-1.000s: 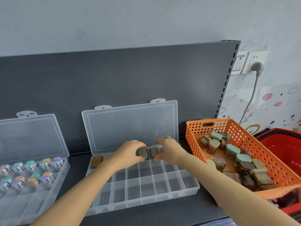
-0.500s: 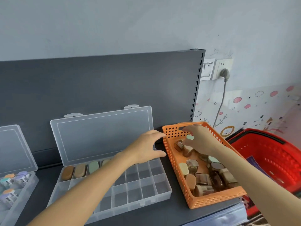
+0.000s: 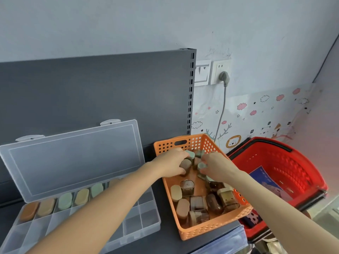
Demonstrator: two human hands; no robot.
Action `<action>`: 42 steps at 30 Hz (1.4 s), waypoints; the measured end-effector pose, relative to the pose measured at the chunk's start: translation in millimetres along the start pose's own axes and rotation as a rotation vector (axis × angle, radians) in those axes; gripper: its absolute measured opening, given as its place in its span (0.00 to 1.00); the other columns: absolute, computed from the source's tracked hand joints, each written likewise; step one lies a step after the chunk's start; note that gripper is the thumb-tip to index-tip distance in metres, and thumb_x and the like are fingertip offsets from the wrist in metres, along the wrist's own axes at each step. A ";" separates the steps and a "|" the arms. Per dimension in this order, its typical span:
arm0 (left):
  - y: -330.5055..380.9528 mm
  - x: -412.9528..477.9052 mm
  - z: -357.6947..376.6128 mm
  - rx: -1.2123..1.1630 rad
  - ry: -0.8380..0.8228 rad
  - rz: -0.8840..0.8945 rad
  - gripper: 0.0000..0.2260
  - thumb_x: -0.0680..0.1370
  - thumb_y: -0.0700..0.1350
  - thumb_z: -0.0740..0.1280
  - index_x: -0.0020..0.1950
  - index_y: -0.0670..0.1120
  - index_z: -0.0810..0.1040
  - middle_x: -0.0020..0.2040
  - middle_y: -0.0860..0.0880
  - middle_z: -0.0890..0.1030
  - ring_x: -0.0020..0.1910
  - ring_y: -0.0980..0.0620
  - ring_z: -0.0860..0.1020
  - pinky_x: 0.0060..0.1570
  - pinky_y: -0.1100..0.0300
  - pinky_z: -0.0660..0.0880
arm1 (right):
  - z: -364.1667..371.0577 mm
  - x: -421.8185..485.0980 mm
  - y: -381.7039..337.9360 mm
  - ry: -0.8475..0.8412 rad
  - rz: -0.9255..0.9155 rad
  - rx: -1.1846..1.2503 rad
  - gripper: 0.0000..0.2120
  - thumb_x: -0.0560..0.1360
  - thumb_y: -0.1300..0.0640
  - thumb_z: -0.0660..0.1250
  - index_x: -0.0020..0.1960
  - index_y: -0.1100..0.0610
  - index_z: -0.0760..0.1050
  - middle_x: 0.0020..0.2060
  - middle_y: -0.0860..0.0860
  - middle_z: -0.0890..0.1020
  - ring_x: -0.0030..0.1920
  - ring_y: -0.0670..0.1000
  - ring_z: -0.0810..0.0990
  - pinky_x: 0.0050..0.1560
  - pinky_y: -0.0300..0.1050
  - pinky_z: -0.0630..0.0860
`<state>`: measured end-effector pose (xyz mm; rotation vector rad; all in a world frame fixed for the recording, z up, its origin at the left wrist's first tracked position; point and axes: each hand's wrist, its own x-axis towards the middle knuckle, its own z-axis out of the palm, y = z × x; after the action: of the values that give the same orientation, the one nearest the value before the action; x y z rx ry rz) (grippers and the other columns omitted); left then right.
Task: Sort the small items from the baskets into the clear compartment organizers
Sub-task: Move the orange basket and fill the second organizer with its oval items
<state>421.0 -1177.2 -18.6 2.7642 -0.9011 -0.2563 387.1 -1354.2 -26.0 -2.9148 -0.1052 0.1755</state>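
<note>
An orange perforated basket point(image 3: 205, 230) on the dark shelf holds several small brown jars with tan, brown or green lids point(image 3: 197, 203). Both my hands are inside its far end. My left hand point(image 3: 171, 165) curls around a brown-lidded jar point(image 3: 185, 165), with a green-lidded one by its fingertips. My right hand point(image 3: 217, 167) closes on a green-lidded jar point(image 3: 201, 165). The clear compartment organizer point(image 3: 141, 228) lies open to the left, under my left forearm. Its back row holds several jars with brown, tan and green lids point(image 3: 64, 201); its raised lid point(image 3: 73, 158) leans on the back panel.
A red shopping basket point(image 3: 286, 173) sits right of the orange basket, past the shelf edge. A dark grey back panel point(image 3: 91, 92) rises behind the organizer. A wall socket with a grey plug and cable point(image 3: 224, 77) is on the wall above the baskets.
Both hands left the organizer and moved right into the orange basket, where they now grip jars. My view swung right, so the second organizer at the far left is out of frame.
</note>
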 end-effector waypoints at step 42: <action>-87.2 -121.0 -34.4 -0.189 0.376 -0.267 0.23 0.70 0.47 0.75 0.63 0.49 0.75 0.56 0.52 0.77 0.51 0.53 0.76 0.52 0.60 0.74 | -19.6 0.9 -131.2 0.126 -0.314 0.418 0.21 0.72 0.62 0.66 0.65 0.52 0.73 0.57 0.50 0.79 0.47 0.52 0.81 0.42 0.45 0.81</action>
<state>381.3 -1030.9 3.1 2.6218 -0.3946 0.1288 382.8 -1230.6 21.9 -2.4456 -0.4435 -0.0364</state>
